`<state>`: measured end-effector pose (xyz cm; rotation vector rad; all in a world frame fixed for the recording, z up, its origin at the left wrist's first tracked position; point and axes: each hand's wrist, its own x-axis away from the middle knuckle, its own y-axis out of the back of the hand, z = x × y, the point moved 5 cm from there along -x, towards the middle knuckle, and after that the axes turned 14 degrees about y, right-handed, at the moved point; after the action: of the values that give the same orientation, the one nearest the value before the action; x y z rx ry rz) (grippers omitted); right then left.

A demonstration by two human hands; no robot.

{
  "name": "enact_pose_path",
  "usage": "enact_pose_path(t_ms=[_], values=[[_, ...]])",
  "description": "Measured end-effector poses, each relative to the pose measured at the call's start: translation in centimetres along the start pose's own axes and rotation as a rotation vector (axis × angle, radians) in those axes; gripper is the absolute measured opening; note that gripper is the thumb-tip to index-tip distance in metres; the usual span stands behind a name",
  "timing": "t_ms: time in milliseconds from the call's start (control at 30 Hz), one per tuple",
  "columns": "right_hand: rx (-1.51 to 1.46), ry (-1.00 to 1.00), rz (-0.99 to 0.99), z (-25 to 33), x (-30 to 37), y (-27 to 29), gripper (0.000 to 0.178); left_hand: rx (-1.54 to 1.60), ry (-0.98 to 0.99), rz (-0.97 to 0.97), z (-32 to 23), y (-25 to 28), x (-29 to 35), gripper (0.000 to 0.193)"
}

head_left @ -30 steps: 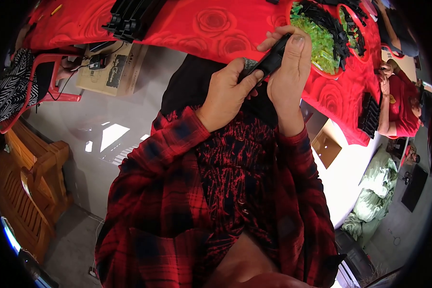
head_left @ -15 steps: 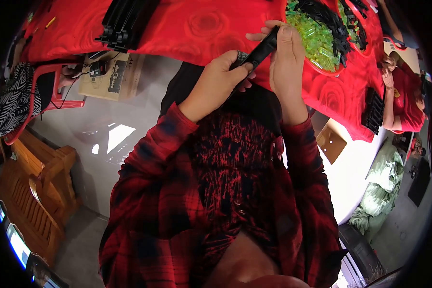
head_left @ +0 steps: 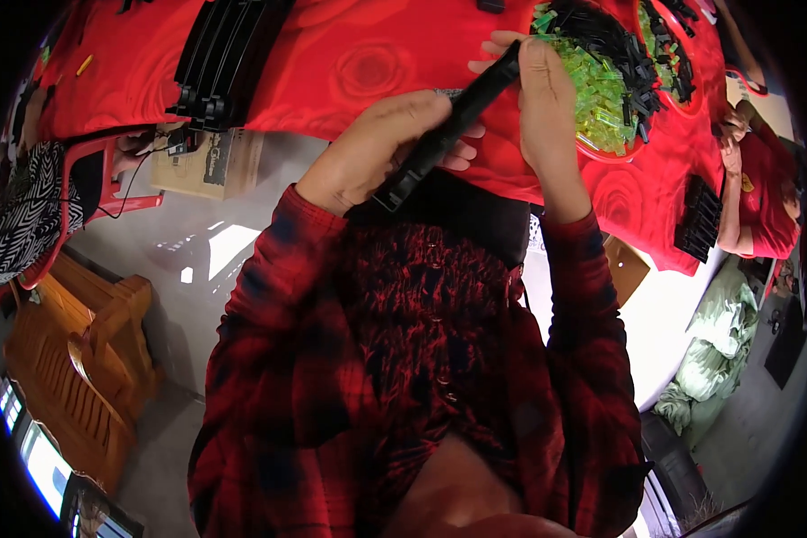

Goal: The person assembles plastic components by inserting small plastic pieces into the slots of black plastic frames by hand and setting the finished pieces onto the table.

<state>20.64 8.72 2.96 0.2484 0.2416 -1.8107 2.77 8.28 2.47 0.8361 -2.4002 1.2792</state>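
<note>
A red rose-patterned tablecloth [head_left: 309, 67] bears a red-rimmed bowl [head_left: 606, 158] of green and black plastic pieces [head_left: 601, 99], likely kept within reach. Before me slants a long black plastic bar [head_left: 453, 130], seemingly braced for steadiness: my left hand [head_left: 368, 143] wraps its middle; my right hand [head_left: 549, 112], fingers loosely spread, meets its upper end.

Smooth black plastic is being shown by long bar [head_left: 455, 124], upper centre; glossy translucent plastic by green pieces [head_left: 601, 106], upper right. Red cloth is being seen on tablecloth [head_left: 332, 76], top; matt cardboard on box [head_left: 177, 170], upper left; glossy wood on slatted seat [head_left: 67, 372], lower left.
</note>
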Motion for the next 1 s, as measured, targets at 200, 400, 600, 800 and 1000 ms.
enact_pose_path(t_ms=[200, 400, 600, 800, 1000], values=[[0.058, 0.065, -0.01, 2.1, -0.4, 0.1, 0.045, 0.147, 0.019, 0.141, 0.1, 0.4, -1.2, 0.079], [0.155, 0.163, -0.006, 3.1, -0.6, 0.2, 0.047, 0.087, 0.034, 0.126, 0.1, 0.2, -1.4, 0.079], [0.163, 0.173, -0.036, 2.0, -0.2, 0.7, 0.044, -0.197, -0.033, -0.004, -0.3, -0.1, -0.6, 0.052], [0.586, 0.305, 0.079, 1.5, 0.5, 1.1, 0.029, -0.332, -0.031, -0.181, 0.7, 1.2, -0.4, 0.042], [0.656, 0.165, -0.251, 0.9, -0.4, 9.2, 0.019, -0.688, -0.308, -0.741, 0.2, 5.2, 0.2, 0.034]])
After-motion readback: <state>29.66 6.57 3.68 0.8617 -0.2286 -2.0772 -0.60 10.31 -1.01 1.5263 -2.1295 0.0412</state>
